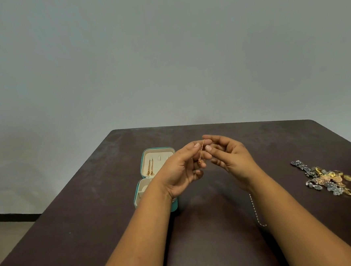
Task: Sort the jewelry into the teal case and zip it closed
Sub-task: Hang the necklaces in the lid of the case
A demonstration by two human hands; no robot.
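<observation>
Dangling chain [201, 151] btwn L hand [181, 170], R hand [229, 158]

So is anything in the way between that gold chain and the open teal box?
Nothing visible. Both hands, left and right, pinch the gold chain in the air just right of the open teal case. Only the left hand itself overlaps the case's right edge; the lid already holds hanging gold pieces.

Both hands [202, 162] pinch gold chain [201, 151] — teal case [143, 166] open
</observation>
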